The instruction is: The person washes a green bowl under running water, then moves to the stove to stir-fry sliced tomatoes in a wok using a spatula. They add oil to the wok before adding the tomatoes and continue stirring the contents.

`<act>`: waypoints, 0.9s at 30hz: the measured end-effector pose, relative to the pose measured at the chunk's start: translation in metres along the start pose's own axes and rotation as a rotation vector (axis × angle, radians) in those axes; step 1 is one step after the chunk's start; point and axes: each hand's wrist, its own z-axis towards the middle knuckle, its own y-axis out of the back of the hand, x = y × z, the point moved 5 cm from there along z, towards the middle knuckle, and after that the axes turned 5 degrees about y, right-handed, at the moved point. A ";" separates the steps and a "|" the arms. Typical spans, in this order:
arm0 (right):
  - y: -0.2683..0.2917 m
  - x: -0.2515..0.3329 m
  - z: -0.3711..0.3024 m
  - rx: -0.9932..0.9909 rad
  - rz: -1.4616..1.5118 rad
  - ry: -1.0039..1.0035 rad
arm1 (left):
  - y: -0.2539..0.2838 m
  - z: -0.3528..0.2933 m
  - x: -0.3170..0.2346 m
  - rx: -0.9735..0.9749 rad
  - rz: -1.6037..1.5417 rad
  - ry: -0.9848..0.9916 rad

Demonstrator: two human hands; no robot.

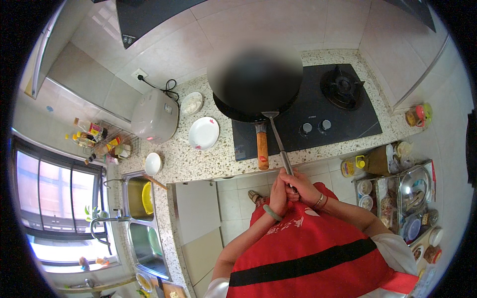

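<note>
A long-handled metal spatula (278,136) leans on the near rim of a black wok (233,111), its handle running toward me. My right hand (304,188) is closed around the lower handle. Against it presses my left hand (279,195), closed on the same handle from the other side; some fingers of both hands are hidden. The wok sits on the left part of a black glass gas hob (303,141). Its wooden handle (262,149) points at me, untouched, just left of the spatula. A dark blur covers the wok's inside, so its contents cannot be made out.
Left of the hob stand a white plate (203,133), a small dish with pale food (192,104), a white bowl (153,164) and a rice cooker (155,116). A second burner (343,87) is at right. Bottles (89,131) and a double sink (141,198) lie left, a stocked rack (397,198) right.
</note>
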 end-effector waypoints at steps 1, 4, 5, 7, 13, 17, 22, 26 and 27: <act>0.000 0.001 0.000 -0.004 0.001 0.004 | -0.001 -0.001 -0.001 -0.002 0.010 -0.007; -0.001 0.002 -0.001 -0.005 0.000 0.008 | -0.002 -0.001 -0.002 -0.057 0.037 -0.008; 0.001 0.000 0.000 0.000 -0.002 0.004 | -0.003 -0.002 -0.003 -0.055 0.041 -0.004; 0.001 -0.001 0.000 0.011 0.001 -0.003 | -0.005 -0.004 -0.005 -0.053 0.051 0.003; -0.001 -0.002 -0.001 0.013 0.035 -0.009 | -0.002 -0.004 -0.003 -0.043 0.033 0.005; 0.000 -0.006 0.001 0.015 0.046 -0.020 | -0.001 -0.004 -0.003 -0.037 0.001 0.021; 0.000 -0.005 0.002 0.008 0.032 -0.019 | -0.001 -0.004 -0.003 -0.072 0.030 0.034; 0.001 -0.007 0.003 0.012 0.023 -0.021 | -0.002 -0.006 -0.004 -0.049 0.011 0.043; 0.001 -0.007 0.003 0.010 0.021 -0.023 | -0.001 -0.005 -0.004 -0.058 0.023 0.041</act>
